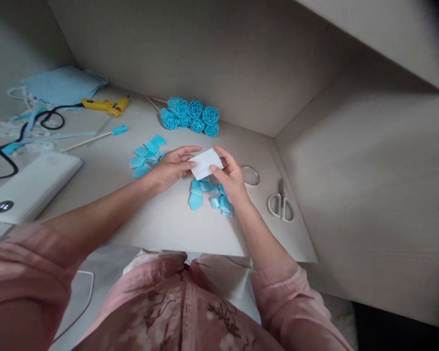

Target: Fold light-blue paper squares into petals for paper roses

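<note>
Between both hands, over the middle of the table, is a small flat white rectangular piece (206, 165), paper or thin cloth. My left hand (170, 168) pinches its left edge, thumb on top. The right edge is gripped by my right hand (229, 174), with the thumb lying on the face. Under and in front of my hands lie cut blue petal-shaped pieces (195, 201), some showing white sides. Another group of blue cut pieces (146, 152) is spread beside my left hand. Fingertips behind the white piece are partly hidden.
Blue fabric roses (195, 109) on sticks lie at the back. A yellow glue gun (108, 105), blue masks (64, 85), a blue-tipped stick (95, 138) and a white power bank (36, 183) are left. A metal ring (250, 175) and scissors (281, 204) lie right, near the side panel (369, 170).
</note>
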Demonstrator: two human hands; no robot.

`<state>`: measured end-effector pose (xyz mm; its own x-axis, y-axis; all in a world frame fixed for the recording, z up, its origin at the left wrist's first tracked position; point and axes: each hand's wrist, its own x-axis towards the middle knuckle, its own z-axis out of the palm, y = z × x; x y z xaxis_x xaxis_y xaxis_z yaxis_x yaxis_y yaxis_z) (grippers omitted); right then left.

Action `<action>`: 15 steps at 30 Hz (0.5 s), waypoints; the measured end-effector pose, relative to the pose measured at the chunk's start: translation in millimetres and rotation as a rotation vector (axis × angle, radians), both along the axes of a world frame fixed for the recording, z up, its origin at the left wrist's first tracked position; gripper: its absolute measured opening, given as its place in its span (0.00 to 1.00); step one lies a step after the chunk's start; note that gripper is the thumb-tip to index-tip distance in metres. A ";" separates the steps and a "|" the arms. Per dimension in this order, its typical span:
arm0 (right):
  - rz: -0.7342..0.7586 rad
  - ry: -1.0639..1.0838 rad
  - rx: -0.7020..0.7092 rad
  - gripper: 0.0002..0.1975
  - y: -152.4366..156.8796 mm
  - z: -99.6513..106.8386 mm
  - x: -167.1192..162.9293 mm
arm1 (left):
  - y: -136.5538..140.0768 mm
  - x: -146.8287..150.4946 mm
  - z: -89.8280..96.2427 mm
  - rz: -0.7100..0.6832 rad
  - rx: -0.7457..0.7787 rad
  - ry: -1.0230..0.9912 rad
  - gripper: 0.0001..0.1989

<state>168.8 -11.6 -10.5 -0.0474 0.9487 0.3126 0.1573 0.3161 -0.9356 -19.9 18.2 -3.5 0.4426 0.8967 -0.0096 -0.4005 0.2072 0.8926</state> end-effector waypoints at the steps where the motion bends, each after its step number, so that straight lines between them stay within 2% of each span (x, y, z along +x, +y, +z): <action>1: 0.011 -0.008 -0.006 0.33 1.5 0.1 2.2 | 0.4 -0.3 0.7 0.025 0.011 0.013 0.24; 4: -0.073 -0.040 0.049 0.32 10.2 5.2 21.3 | 4.3 -1.8 0.1 0.138 0.053 0.076 0.23; 8: -0.381 -0.219 0.136 0.29 23.3 21.9 67.7 | 16.5 -6.3 -8.7 0.262 0.158 0.271 0.23; 11: -0.483 -0.545 0.043 0.23 21.7 36.3 94.6 | 23.9 -10.7 -15.7 0.341 0.401 0.579 0.22; 13: -0.456 -0.831 -0.085 0.19 13.9 42.0 102.7 | 24.5 -13.3 -17.0 0.412 0.640 0.765 0.23; 15: -0.387 -1.073 -0.232 0.16 3.3 41.8 104.5 | 21.7 -14.8 -15.7 0.467 0.824 0.859 0.24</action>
